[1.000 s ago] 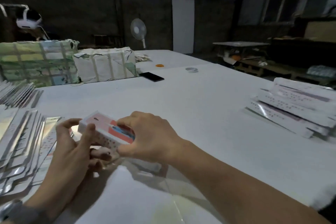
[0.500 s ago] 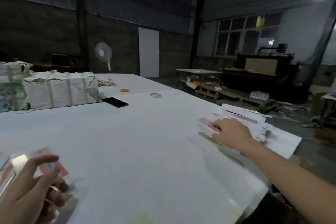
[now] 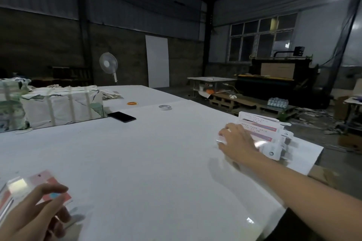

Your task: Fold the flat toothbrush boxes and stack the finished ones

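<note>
From the head view, the right hand (image 3: pixel 238 144) reaches far out to the stack of finished boxes (image 3: pixel 264 133) near the right edge of the white surface (image 3: pixel 156 152). Its fingers lie spread on top of the stack, so this grip is apart and clamps nothing. The left hand (image 3: pixel 37 215) is low in the near left corner. Its fingers rest loosely on a pink and white flat box (image 3: pixel 46 186) there, a bit blurred, and its grip is apart too. Far back on the surface lie a black phone (image 3: pixel 121 117), a tape roll (image 3: pixel 165 107) and wrapped bundles (image 3: pixel 62 105).
</note>
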The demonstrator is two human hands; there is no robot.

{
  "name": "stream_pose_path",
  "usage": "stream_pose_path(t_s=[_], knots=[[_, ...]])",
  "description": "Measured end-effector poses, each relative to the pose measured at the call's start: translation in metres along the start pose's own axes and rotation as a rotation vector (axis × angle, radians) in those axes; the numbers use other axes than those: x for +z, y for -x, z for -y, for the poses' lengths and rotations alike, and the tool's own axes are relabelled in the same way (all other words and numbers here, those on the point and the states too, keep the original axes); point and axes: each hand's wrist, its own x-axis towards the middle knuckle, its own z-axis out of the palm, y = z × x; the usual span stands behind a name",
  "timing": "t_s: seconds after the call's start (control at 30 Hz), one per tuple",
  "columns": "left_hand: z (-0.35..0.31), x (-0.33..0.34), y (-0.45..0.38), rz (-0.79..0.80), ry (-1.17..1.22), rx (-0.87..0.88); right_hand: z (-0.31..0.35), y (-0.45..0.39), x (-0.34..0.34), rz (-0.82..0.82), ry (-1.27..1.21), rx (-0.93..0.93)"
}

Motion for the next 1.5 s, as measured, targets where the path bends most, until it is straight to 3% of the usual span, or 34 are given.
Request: stream_pose_path(t_s=[0.2, 0.4, 0.47, 0.6, 0.77, 0.93, 1.17, 1.27, 1.4, 1.5], knots=[[-0.028, 0.012, 0.015, -0.265, -0.567, 0.239, 0.152, 0.033, -0.019, 0.152, -0.410, -0.321], [-0.037, 0.015, 0.024, -0.295, -1.000, 0.345, 0.291, 0.074, -0.019, 0.206, -0.678, -0.608], [-0.032, 0.009, 0.020, -0.326, -1.170, 0.285, 0.310, 0.085, -0.008, 0.182, -0.769, -0.595], [-0.018, 0.003, 0.012, -0.154, -1.349, -0.021, 0.314, 0.089, 0.009, 0.126, -0.968, -0.495], [-0.018, 0.004, 0.005, -0.125, -1.335, 0.036, 0.310, 0.077, 0.012, 0.221, -1.227, -0.236], [-0.021, 0.007, 0.002, -0.231, -1.190, 0.122, 0.312, 0.079, 0.010, 0.235, -1.277, -0.250], [-0.023, 0.008, 0.004, -0.350, -0.640, 0.118, 0.312, 0.079, 0.013, 0.245, -1.345, -0.218], [-0.026, 0.008, 0.011, -0.371, -0.573, 0.258, 0.314, 0.078, 0.013, 0.276, -1.423, -0.208], [-0.034, 0.018, 0.018, -0.388, -0.471, 0.511, 0.320, 0.086, 0.007, 0.492, -1.596, -0.202], [-0.035, 0.023, 0.020, -0.376, -0.243, 0.406, 0.327, 0.099, 0.003, 0.604, -1.725, -0.220]])
